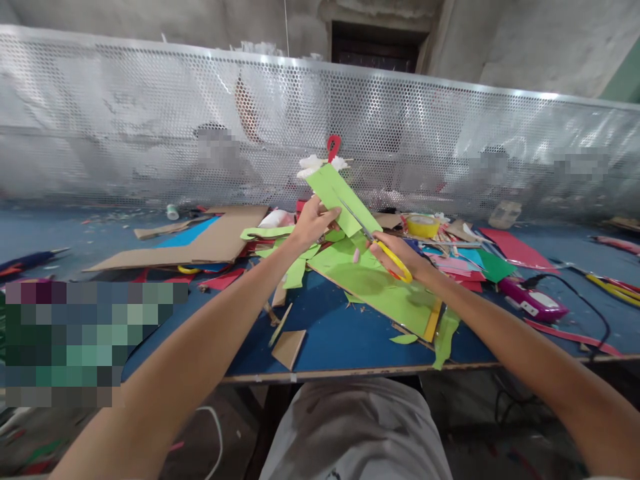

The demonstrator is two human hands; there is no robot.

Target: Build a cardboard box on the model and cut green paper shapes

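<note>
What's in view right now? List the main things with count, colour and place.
Held sheet: one, light green, in the left hand
Scissors: one, yellow-handled, in the right hand
Large sheet: one, light green, on the table below the hands
Cardboard: several pieces, brown, mostly left of the hands
Tape roll: one, yellow, beyond the right hand
Purple device: one, purple and white, table's right side
Paper scraps: many, mixed colours, across the table
Table: one, blue, under the work
Mesh panel: one, silver, behind the table
Own hands: two, bare, centre

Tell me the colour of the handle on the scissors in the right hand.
Mostly yellow, with some orange; the handle shows best in the head view.
</note>
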